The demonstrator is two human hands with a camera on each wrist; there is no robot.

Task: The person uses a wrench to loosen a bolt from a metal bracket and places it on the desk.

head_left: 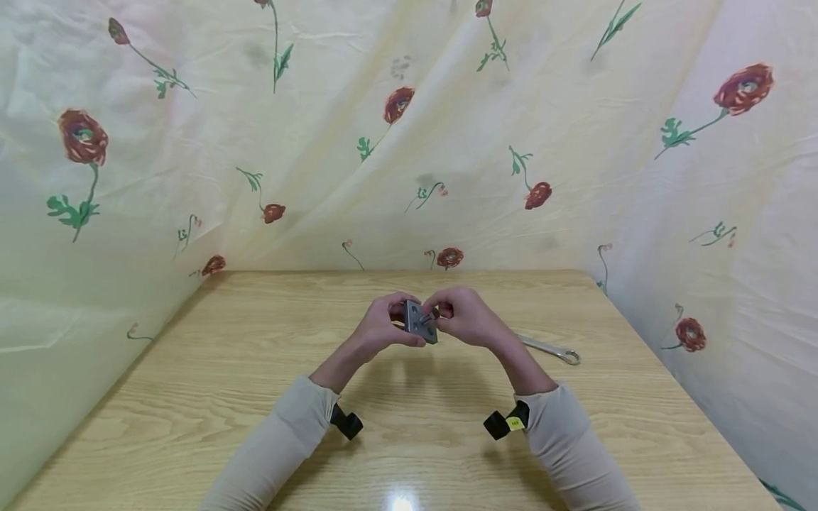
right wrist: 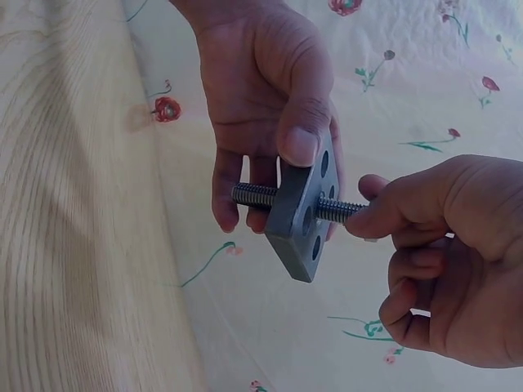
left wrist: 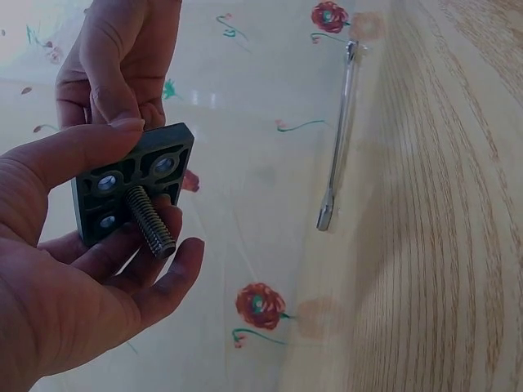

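A dark grey square plate (right wrist: 288, 222) with several holes is held up over the table. My left hand (head_left: 378, 325) grips it by the edges, the thumb on one edge and the fingers around the other side. A threaded bolt (left wrist: 149, 219) passes through the middle of the plate and sticks out on both faces. My right hand (head_left: 468, 317) pinches one end of that bolt between thumb and index finger, its other fingers curled. That end of the bolt is partly hidden by the fingertips in the right wrist view. In the left wrist view the ribbed face of the plate shows.
A silver wrench (head_left: 549, 348) lies on the wooden table (head_left: 192, 397), to the right of and partly behind my right forearm. A pale flowered cloth (head_left: 319, 142) hangs behind the table and along its sides. Each wrist carries a black camera mount.
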